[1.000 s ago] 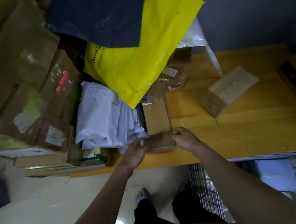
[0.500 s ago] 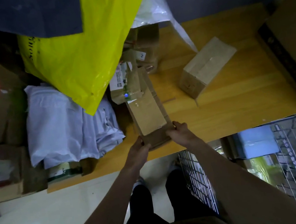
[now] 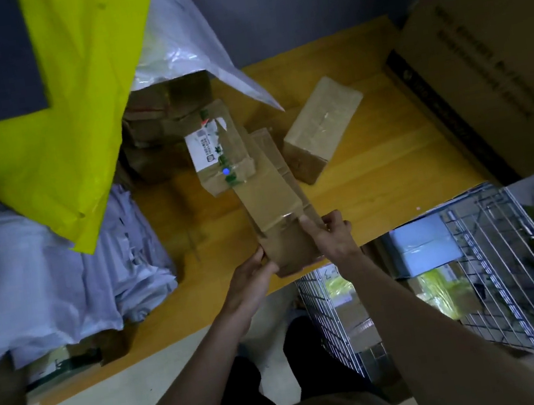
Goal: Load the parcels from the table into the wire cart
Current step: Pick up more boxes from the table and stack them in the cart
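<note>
Both hands are clamped on one long brown carton (image 3: 274,201) at its near end: the left hand (image 3: 252,274) cups the left corner from below and the side, and the right hand (image 3: 330,232) grips the right edge with the thumb laid over the top face. This two-sided hold suits a long parcel that would otherwise tip at its far end. The carton overhangs the near edge of the wooden table (image 3: 375,168), and its far end lies against a labelled carton (image 3: 221,150).

Working from the left: a pile of white poly mailers (image 3: 50,269) occupies the left of the table, with a yellow mailer bag (image 3: 50,130) draped over it from farther back. Further brown boxes are stacked behind the labelled carton. Right of the held carton, a taped box (image 3: 320,128) lies loose and tilted on the table, just beside it. A large cardboard case (image 3: 495,46) stands at the far right.

The wire cart (image 3: 497,272) stands near and to the right, below table level, already holding parcels. Judgement: the carton is mid-transfer, positioned for a short swing rightward and down into the cart.
</note>
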